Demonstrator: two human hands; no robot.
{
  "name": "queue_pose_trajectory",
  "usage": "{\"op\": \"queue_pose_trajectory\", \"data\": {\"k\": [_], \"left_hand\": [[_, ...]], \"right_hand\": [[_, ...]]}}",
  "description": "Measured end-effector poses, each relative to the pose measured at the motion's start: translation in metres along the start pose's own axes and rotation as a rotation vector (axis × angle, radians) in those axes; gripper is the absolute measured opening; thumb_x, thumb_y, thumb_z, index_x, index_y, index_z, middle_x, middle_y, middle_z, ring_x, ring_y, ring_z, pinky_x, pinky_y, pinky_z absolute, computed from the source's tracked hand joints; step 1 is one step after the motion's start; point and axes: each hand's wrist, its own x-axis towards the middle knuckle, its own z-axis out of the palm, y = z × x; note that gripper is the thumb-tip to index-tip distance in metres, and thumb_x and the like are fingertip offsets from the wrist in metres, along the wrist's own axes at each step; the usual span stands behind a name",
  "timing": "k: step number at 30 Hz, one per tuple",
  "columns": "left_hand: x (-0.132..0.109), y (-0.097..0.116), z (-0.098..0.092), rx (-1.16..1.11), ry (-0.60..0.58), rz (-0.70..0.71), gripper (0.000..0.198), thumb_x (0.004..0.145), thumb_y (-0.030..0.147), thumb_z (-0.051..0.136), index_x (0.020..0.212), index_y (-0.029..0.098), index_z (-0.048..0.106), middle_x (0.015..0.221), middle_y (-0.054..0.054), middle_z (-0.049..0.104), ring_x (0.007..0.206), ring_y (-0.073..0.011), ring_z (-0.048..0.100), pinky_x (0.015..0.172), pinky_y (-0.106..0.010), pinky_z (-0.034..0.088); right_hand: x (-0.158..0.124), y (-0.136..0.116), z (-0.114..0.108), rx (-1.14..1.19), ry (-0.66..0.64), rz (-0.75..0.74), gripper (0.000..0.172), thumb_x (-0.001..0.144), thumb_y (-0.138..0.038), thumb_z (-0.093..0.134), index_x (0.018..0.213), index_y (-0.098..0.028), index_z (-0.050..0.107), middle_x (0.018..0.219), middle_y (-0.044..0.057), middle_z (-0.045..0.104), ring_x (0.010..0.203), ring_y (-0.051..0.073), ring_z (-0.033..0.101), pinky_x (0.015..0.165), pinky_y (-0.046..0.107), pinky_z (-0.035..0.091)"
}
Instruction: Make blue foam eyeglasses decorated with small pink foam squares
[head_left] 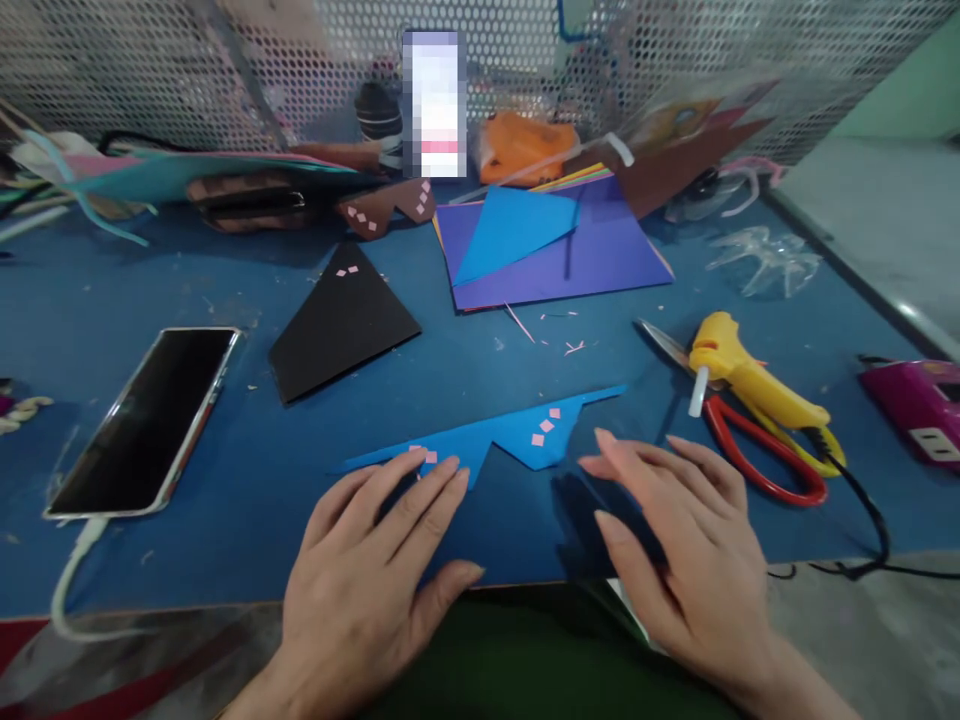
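A blue paper cutout (517, 432) shaped like a pair of glasses lies near the table's front edge, with small pink paper squares on both of its lobes. My left hand (375, 560) rests flat over its left lobe, fingertips touching the paper beside the pink squares, fingers stretched out. Just right of the cutout, my right hand (682, 540) hovers with nothing in it, its thumb and fingers apart. Part of the left lobe is hidden under my left fingers. Beyond it stands a folded black paper piece (345, 330) with two pink squares near its top.
Red-handled scissors (765, 465) lie under a yellow glue gun (757, 370) at the right. A phone (150, 425) with a white cable lies at the left. Purple sheets (570, 270), a brown glasses-shaped cutout (382, 212) and an upright screen (435, 105) sit toward the back.
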Motion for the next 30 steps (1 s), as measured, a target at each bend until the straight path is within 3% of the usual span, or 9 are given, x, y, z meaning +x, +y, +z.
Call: {"op": "queue_pose_trajectory", "data": {"k": [3,6,11,16,23,30], "left_hand": [[0.001,0.002,0.001,0.018,0.002,-0.004,0.039,0.098,0.041,0.049,0.131,0.022,0.060,0.129,0.000,0.067,0.122,-0.0276,0.058,0.107,-0.046,0.034],[0.003,0.002,0.001,0.032,0.009,0.015,0.037,0.098,0.037,0.050,0.129,0.022,0.061,0.127,0.000,0.069,0.120,-0.0258,0.059,0.111,-0.046,0.032],[0.004,0.002,0.000,0.009,0.031,0.011,0.039,0.096,0.039,0.053,0.129,0.021,0.062,0.124,0.000,0.070,0.118,-0.0238,0.060,0.115,-0.042,0.029],[0.001,0.001,0.001,-0.016,0.052,0.012,0.038,0.095,0.033,0.056,0.129,0.017,0.062,0.123,-0.002,0.070,0.121,-0.0244,0.059,0.114,-0.042,0.031],[0.004,0.001,0.000,0.051,0.071,0.051,0.035,0.095,0.034,0.057,0.124,0.017,0.065,0.121,0.000,0.071,0.116,-0.0232,0.062,0.117,-0.040,0.027],[0.002,0.002,0.002,0.078,0.113,0.070,0.032,0.095,0.033,0.056,0.121,0.017,0.067,0.121,0.001,0.071,0.115,-0.0222,0.062,0.118,-0.039,0.026]], "right_hand": [[0.007,0.000,0.003,-0.051,-0.132,-0.126,0.055,0.094,-0.027,0.050,0.143,-0.004,0.041,0.135,0.012,0.061,0.137,0.028,0.041,0.112,0.049,0.026],[0.010,0.000,0.008,-0.102,-0.253,-0.163,0.062,0.096,-0.042,0.049,0.145,-0.005,0.040,0.146,0.010,0.052,0.145,0.028,0.030,0.117,0.049,0.018],[0.008,0.003,0.008,-0.101,-0.309,-0.174,0.068,0.096,-0.050,0.047,0.147,-0.006,0.037,0.148,0.009,0.050,0.147,0.029,0.025,0.120,0.049,0.010],[0.006,0.009,0.005,0.044,-0.243,-0.071,0.062,0.100,-0.042,0.035,0.149,-0.006,0.030,0.150,0.008,0.047,0.148,0.024,0.024,0.119,0.045,0.018],[0.009,0.005,0.012,-0.105,-0.295,-0.079,0.066,0.098,-0.053,0.040,0.145,-0.006,0.039,0.146,0.011,0.052,0.147,0.027,0.024,0.119,0.047,0.015],[0.009,0.008,0.011,-0.016,-0.244,-0.014,0.067,0.100,-0.049,0.036,0.152,-0.008,0.027,0.154,0.008,0.042,0.147,0.023,0.026,0.118,0.043,0.022]]}}
